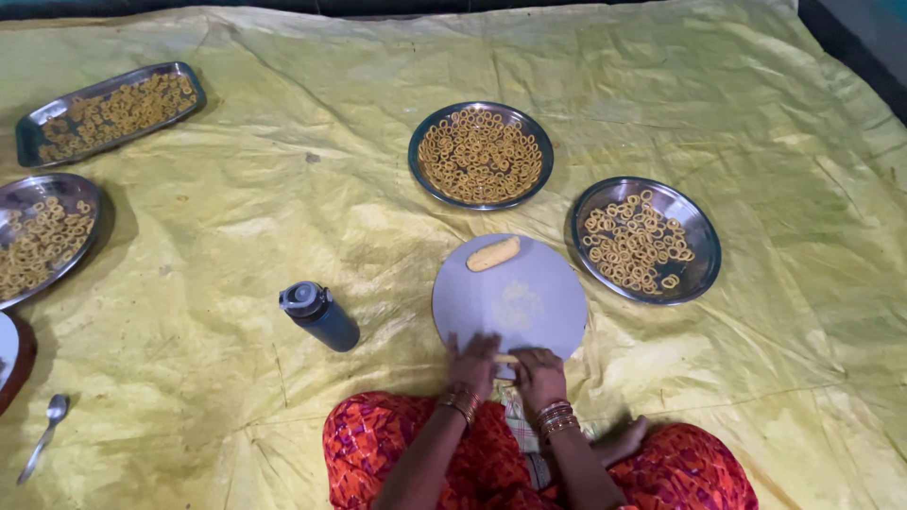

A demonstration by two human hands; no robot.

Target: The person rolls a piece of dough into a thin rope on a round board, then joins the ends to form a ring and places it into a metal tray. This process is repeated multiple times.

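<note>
While both hands (505, 370) press together, seemingly a dough strip (506, 358) lies beneath the fingers (487, 348).

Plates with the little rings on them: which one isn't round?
The long rectangular steel tray at the far left corner. The other three ring-filled plates, at the left edge, far centre and right, are all round.
</note>
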